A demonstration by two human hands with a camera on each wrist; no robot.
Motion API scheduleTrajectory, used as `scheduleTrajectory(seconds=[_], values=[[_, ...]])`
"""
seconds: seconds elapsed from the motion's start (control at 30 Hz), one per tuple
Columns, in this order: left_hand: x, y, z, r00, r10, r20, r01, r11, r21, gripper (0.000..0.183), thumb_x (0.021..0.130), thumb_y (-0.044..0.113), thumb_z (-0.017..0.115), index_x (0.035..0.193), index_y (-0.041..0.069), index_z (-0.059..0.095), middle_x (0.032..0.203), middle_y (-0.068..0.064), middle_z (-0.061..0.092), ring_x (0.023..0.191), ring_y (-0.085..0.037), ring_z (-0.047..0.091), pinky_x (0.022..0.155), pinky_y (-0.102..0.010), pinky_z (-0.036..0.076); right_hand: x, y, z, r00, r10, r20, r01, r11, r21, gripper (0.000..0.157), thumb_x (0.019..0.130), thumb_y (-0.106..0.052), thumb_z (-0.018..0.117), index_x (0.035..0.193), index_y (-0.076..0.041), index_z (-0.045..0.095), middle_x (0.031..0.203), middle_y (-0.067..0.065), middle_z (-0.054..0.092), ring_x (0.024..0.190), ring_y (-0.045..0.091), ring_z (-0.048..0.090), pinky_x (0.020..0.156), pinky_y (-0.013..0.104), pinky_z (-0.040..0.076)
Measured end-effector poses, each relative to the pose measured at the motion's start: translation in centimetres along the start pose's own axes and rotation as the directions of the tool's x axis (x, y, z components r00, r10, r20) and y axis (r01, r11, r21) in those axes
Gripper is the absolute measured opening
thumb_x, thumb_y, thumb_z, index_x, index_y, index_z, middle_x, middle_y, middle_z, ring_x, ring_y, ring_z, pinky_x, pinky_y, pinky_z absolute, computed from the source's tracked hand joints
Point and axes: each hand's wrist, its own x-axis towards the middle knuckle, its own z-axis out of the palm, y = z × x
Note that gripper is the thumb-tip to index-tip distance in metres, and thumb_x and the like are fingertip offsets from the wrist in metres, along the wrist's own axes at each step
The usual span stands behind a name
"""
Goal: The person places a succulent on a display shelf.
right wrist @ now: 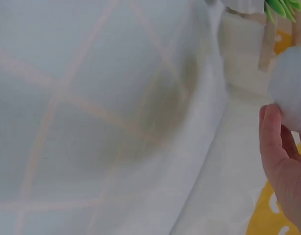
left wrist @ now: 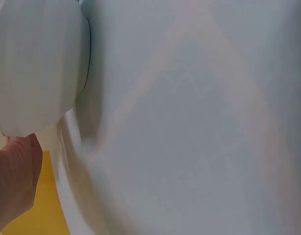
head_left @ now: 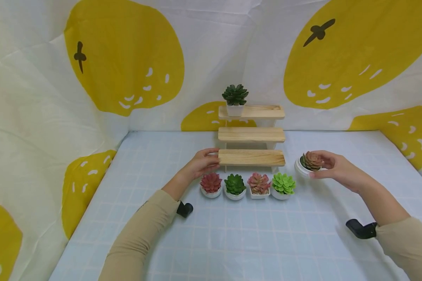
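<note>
My right hand (head_left: pixel 332 168) grips a round white pot with a brownish-red succulent (head_left: pixel 311 161), right of the wooden shelf. The pot is tilted and appears raised off the cloth. Its white side (right wrist: pixel 289 88) shows above the fingers in the right wrist view. With fairly straight fingers, my left hand (head_left: pixel 200 163) touches the left end of the lowest tier (head_left: pixel 251 157); some fingertips are hidden there. In the left wrist view, a white pot (left wrist: pixel 37 63) partly covers that hand (left wrist: pixel 15 181). A dark green succulent in a white pot (head_left: pixel 235 99) stands on the top tier's left end.
Before the shelf, a row holds a red succulent (head_left: pixel 211 183), a dark green one (head_left: pixel 235 184), a pink one (head_left: pixel 258 183) and a bright green one (head_left: pixel 283 183). The middle tier (head_left: pixel 251 134) is bare wood. A lemon-print cloth (head_left: pixel 211 50) hangs behind.
</note>
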Motion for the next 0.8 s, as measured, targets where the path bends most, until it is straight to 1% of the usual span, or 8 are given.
scheduleTrajectory(seconds=[0.07, 0.13, 0.2, 0.33, 0.47, 0.57, 0.7, 0.8], values=[[0.1, 0.0, 0.0, 1.0, -0.002, 0.001, 0.002, 1.0, -0.002, 0.052, 0.09, -0.005, 0.054, 0.139, 0.004, 0.041, 0.129, -0.021, 0.049, 0.085, -0.015, 0.058, 0.069, -0.02, 0.054, 0.1, -0.3, -0.2, 1.0, -0.001, 0.004, 0.0, 1.0, 0.006, 0.072, 0.084, -0.017, 0.069, 0.14, 0.001, 0.028, 0.14, 0.022, 0.028, 0.124, 0.044, 0.028, 0.099, 0.066, 0.027], [0.1, 0.0, 0.0, 1.0, 0.001, 0.004, -0.001, 1.0, 0.003, 0.052, 0.09, -0.005, 0.054, 0.14, 0.003, 0.04, 0.129, -0.022, 0.048, 0.086, -0.016, 0.058, 0.07, -0.021, 0.054, 0.2, -0.5, -0.4, 1.0, -0.007, 0.006, 0.007, 1.0, 0.003, 0.071, 0.084, -0.016, 0.068, 0.14, 0.001, 0.028, 0.14, 0.021, 0.029, 0.124, 0.041, 0.029, 0.099, 0.066, 0.028], [0.1, 0.0, 0.0, 1.0, -0.002, 0.004, 0.002, 1.0, 0.003, 0.052, 0.09, -0.005, 0.054, 0.14, 0.003, 0.04, 0.129, -0.022, 0.048, 0.086, -0.016, 0.057, 0.07, -0.021, 0.054, 0.3, -0.9, -0.6, 1.0, -0.016, 0.007, 0.016, 1.0, -0.005, 0.07, 0.085, -0.016, 0.068, 0.14, 0.001, 0.029, 0.138, 0.018, 0.03, 0.122, 0.038, 0.031, 0.099, 0.062, 0.032], [0.0, 0.1, 0.0, 1.0, -0.01, 0.0, 0.01, 1.0, 0.005, 0.052, 0.09, -0.004, 0.054, 0.139, 0.004, 0.04, 0.129, -0.022, 0.049, 0.087, -0.016, 0.057, 0.071, -0.021, 0.054, 0.5, -1.4, -0.9, 1.0, -0.027, 0.005, 0.027, 0.999, -0.04, 0.068, 0.085, -0.017, 0.067, 0.14, -0.001, 0.03, 0.136, 0.012, 0.033, 0.118, 0.03, 0.034, 0.096, 0.049, 0.039], [0.0, 0.1, 0.0, 1.0, -0.01, -0.001, 0.01, 1.0, 0.005, 0.051, 0.09, -0.004, 0.054, 0.139, 0.004, 0.041, 0.129, -0.021, 0.049, 0.086, -0.016, 0.058, 0.071, -0.021, 0.054, 0.7, -2.0, -1.2, 1.0, -0.026, 0.0, 0.026, 0.999, -0.041, 0.068, 0.086, -0.017, 0.067, 0.141, -0.002, 0.029, 0.135, 0.011, 0.034, 0.117, 0.028, 0.035, 0.096, 0.047, 0.04], [-0.1, 0.1, 0.0, 1.0, -0.005, 0.004, 0.005, 1.0, 0.008, 0.051, 0.09, -0.005, 0.054, 0.139, 0.003, 0.04, 0.128, -0.022, 0.049, 0.084, -0.015, 0.058, 0.072, -0.022, 0.054, 1.0, -2.5, -1.4, 1.0, -0.018, -0.009, 0.018, 0.999, -0.034, 0.069, 0.086, -0.018, 0.068, 0.141, -0.002, 0.029, 0.134, 0.01, 0.035, 0.115, 0.024, 0.037, 0.093, 0.035, 0.043], [-0.1, 0.1, 0.1, 1.0, -0.006, 0.002, 0.006, 1.0, 0.005, 0.051, 0.09, -0.005, 0.054, 0.139, 0.003, 0.04, 0.128, -0.022, 0.049, 0.084, -0.015, 0.058, 0.072, -0.022, 0.054, 1.3, -3.3, -1.7, 1.0, -0.02, -0.019, 0.02, 0.999, -0.026, 0.069, 0.086, -0.018, 0.068, 0.141, -0.002, 0.029, 0.132, 0.01, 0.037, 0.108, 0.015, 0.042, 0.082, 0.016, 0.044], [-0.1, 0.2, 0.1, 1.0, -0.009, -0.002, 0.009, 1.0, 0.003, 0.051, 0.09, -0.005, 0.054, 0.139, 0.003, 0.04, 0.128, -0.022, 0.049, 0.084, -0.015, 0.058, 0.072, -0.022, 0.054, 1.5, -4.1, -1.9, 0.999, -0.023, -0.025, 0.023, 1.0, -0.022, 0.071, 0.086, -0.019, 0.067, 0.142, -0.001, 0.027, 0.131, 0.011, 0.038, 0.104, 0.01, 0.044, 0.078, 0.012, 0.043]])
